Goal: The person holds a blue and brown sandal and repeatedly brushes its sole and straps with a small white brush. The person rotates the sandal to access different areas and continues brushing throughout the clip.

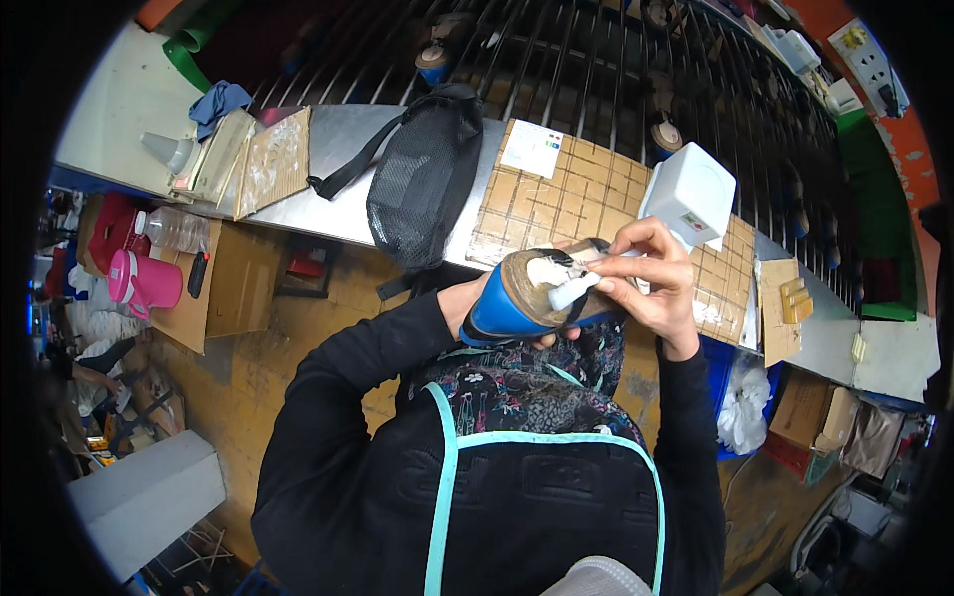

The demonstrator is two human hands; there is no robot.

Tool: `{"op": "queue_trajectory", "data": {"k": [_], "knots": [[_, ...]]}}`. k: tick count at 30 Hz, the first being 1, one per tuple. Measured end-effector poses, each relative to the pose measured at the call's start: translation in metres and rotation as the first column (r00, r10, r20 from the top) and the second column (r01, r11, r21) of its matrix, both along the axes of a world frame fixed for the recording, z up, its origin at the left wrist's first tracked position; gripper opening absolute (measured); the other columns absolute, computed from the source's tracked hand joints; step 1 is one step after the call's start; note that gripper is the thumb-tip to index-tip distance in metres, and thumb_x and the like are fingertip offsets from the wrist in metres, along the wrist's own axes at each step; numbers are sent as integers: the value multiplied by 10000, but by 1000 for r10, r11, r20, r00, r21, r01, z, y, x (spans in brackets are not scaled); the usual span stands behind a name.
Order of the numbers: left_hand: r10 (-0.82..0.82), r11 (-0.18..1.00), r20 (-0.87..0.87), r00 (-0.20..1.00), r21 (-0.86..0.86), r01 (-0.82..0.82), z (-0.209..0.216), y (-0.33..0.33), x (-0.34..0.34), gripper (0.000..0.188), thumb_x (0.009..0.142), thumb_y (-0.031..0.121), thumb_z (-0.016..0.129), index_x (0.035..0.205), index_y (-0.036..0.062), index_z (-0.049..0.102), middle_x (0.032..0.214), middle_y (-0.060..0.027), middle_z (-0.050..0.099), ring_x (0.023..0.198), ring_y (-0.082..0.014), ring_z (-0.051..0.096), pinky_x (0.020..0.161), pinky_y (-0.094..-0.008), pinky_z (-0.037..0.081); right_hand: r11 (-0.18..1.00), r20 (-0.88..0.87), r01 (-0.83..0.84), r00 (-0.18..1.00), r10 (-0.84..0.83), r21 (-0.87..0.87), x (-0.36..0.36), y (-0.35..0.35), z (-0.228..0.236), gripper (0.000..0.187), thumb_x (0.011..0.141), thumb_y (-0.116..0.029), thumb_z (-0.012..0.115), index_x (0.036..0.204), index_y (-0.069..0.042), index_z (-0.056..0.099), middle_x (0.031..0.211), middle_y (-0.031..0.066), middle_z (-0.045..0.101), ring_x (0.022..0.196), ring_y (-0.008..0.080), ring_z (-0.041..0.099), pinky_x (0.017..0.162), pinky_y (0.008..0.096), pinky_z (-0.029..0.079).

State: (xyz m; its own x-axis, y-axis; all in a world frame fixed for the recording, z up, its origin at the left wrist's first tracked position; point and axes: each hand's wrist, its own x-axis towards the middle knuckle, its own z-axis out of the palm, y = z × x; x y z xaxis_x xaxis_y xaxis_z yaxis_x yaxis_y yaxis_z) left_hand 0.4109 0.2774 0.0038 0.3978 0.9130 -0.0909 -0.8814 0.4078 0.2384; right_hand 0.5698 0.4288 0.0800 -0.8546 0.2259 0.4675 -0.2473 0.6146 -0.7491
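Note:
My left hand [460, 302] is wrapped round a blue shoe last [491, 310] from below, with fingertips showing under its near side. The last lies bottom up, with a brown and cream underside facing me and dark material around its far end. My right hand [656, 283] pinches a small whitish tube-like piece [573, 291] over that underside. Whether the tip touches the surface, I cannot tell. Just beyond my right hand, a white plastic container [698, 191] stands on the cardboard-covered bench [566, 199].
A black mesh bag [427, 174] lies on the metal bench beside a cardboard piece [276, 164]. Behind runs a rack of metal rollers [566, 60] carrying several shoe lasts. A pink bucket [144, 283] is at left, a yellow block [795, 301] at right.

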Motion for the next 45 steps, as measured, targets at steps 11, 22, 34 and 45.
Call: {"op": "queue_trajectory", "data": {"k": [11, 22, 34, 45], "knots": [[-341, 932, 582, 738, 106, 347, -34, -7, 27, 678, 946, 506, 507, 1415, 40, 359, 1179, -322, 472, 1040, -408, 538, 694, -412, 534, 991, 45, -71, 997, 66, 112, -5, 21, -3, 246, 673, -173, 811, 918, -172, 791, 857, 17, 599, 800, 151, 525, 717, 303, 374], [-159, 985, 348, 924, -12, 174, -15, 18, 7, 760, 950, 573, 442, 1409, -22, 325, 1062, -321, 592, 759, -389, 686, 635, -416, 619, 865, 9, 323, 935, -353, 384, 24, 14, 15, 241, 692, -191, 807, 931, -192, 781, 870, 3, 608, 805, 132, 519, 740, 310, 316], [614, 762, -595, 518, 275, -587, 5, 45, -26, 827, 872, 666, 514, 1378, 17, 425, 1259, -141, 574, 1077, -194, 620, 902, -325, 530, 741, -197, 588, 808, -555, 325, 24, -27, -4, 226, 712, -155, 786, 937, -147, 767, 884, 21, 593, 767, 136, 539, 740, 318, 260], [598, 778, -506, 622, 179, -602, 2, 65, -20, 802, 848, 650, 565, 1329, 14, 476, 1166, -131, 628, 987, -203, 649, 849, -323, 551, 517, -358, 767, 638, -682, 380, 8, 5, -1, 208, 741, -178, 774, 949, -170, 760, 900, 2, 600, 682, 109, 502, 719, 323, 240]]}}
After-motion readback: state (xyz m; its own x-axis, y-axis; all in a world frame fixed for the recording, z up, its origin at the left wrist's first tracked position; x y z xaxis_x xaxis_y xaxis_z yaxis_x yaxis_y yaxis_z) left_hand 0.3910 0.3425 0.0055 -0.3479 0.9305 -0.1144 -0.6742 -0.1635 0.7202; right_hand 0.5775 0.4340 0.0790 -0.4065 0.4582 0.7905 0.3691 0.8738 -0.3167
